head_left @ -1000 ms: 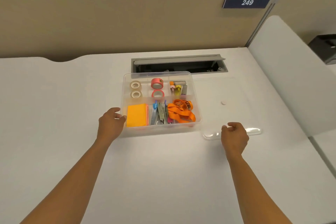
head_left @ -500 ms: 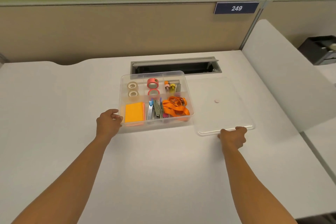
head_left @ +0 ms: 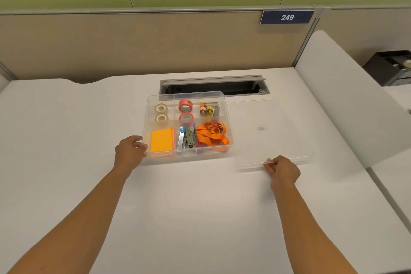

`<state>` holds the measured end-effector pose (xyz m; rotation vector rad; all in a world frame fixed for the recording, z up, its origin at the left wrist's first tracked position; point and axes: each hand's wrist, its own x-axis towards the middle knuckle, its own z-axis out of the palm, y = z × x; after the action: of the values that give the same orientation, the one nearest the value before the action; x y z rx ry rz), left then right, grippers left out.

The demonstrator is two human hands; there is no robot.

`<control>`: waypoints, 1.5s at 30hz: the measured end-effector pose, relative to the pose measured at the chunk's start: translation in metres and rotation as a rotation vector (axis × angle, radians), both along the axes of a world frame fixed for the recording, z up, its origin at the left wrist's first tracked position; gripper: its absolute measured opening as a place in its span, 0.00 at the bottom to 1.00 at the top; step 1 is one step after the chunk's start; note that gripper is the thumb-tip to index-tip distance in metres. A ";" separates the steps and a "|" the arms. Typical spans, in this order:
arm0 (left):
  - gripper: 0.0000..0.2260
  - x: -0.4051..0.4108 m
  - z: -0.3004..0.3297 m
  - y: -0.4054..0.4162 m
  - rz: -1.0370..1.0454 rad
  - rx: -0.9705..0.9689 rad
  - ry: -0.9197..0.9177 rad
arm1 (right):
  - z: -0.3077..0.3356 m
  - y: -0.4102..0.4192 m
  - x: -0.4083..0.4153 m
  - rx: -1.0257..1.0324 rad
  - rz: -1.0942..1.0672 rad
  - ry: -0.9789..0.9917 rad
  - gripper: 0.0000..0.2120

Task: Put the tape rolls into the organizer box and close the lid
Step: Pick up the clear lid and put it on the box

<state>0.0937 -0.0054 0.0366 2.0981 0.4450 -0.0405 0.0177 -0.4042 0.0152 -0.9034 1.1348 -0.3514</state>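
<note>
Since the tape rolls (head_left: 161, 112) already sit in the back compartments of the organizer box (head_left: 189, 155), only the closing remains; the lid (head_left: 266, 118) lies on the bench (head_left: 200, 207) just right of the box, its near edge pinched by the right hand (head_left: 282, 170), while the left hand (head_left: 129, 153), loosely curled, braces the box's near-left corner without gripping anything. The clear, thin lid could slip from that narrow pinch, or land skewed and catch on a box wall
</note>
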 end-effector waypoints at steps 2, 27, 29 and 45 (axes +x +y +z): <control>0.13 0.000 -0.001 0.000 0.003 0.001 -0.002 | 0.002 -0.002 0.001 0.057 0.029 -0.174 0.11; 0.32 0.019 0.052 -0.015 0.155 -0.626 -0.113 | 0.058 0.045 0.054 -1.609 0.489 -0.542 0.09; 0.35 0.019 0.052 -0.006 0.160 -0.867 -0.072 | 0.054 0.048 0.056 -1.605 0.639 -0.600 0.11; 0.09 -0.002 0.012 0.019 0.020 -0.818 -0.092 | 0.036 0.047 0.078 -0.704 0.724 -0.483 0.18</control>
<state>0.0912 0.0133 0.0482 1.2845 0.3181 -0.0962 0.0958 -0.3569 0.0510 -1.6624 0.1692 -0.3394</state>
